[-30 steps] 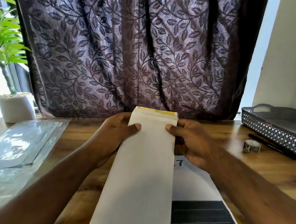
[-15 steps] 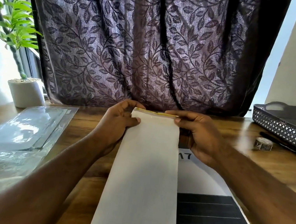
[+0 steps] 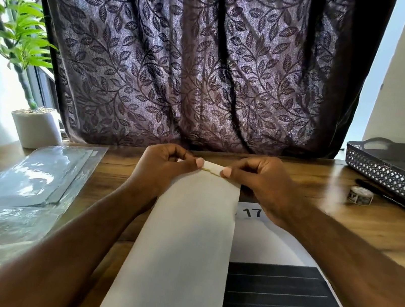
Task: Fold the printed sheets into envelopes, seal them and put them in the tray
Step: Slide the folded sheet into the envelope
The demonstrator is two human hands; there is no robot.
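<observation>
The long white envelope [image 3: 187, 243] lies lengthwise on the wooden table [image 3: 345, 218], running from the near edge of the picture away from you.

- **Left hand:** Your left hand [image 3: 162, 165] pinches the far end of the envelope at its left corner. The fingers are curled and the thumb presses on top of the folded flap [image 3: 213, 167].
- **Right hand:** Your right hand [image 3: 263, 184] pinches the same end at the right corner in the same way. The two thumb tips are near each other but apart.
- **Flap:** The flap is folded toward you over the envelope's mouth. A thin yellow line shows along its edge between your thumbs.
- **Printed sheet:** A printed sheet [image 3: 287, 299] lies flat just right of the envelope, with its left side tucked under it. It bears the number 17 and a black block crossed by thin lines.
- **Tray:** The grey perforated tray [image 3: 392, 172] stands well to the right of the envelope's far end. What is inside it cannot be made out.
- **Between envelope and tray:** A small tape roll [image 3: 361, 195] sits on the table here, with a dark pen [image 3: 386, 194] just beyond it by the tray's wall.
- **Left of the envelope:** Clear plastic sleeves [image 3: 17, 190] lie flat, and a white plant pot [image 3: 37, 127] stands behind them.
- **Beyond the envelope:** A leaf-patterned curtain [image 3: 184, 57] hangs down to the table's far edge.
</observation>
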